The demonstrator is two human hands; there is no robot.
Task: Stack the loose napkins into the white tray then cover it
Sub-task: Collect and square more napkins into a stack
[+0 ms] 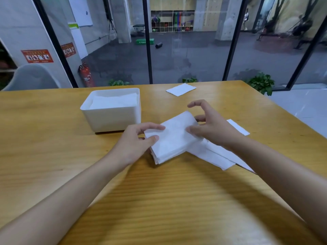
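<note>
A stack of white napkins [172, 138] lies on the wooden table [53, 147] in front of me. My left hand [138, 140] pinches its left edge between thumb and fingers. My right hand [210, 124] hovers over the stack's right side, fingers spread and loosely curved, its thumb touching the top napkin. More loose napkins [212, 154] lie spread under and right of the stack. The white tray [113, 119] stands to the left behind the stack, with napkins [115, 101] inside it. No lid is in view.
A single napkin [180, 89] lies near the table's far edge, and another napkin [238, 127] peeks out behind my right wrist. A glass wall with black frames runs behind the table. A grey chair [33, 76] stands at the far left.
</note>
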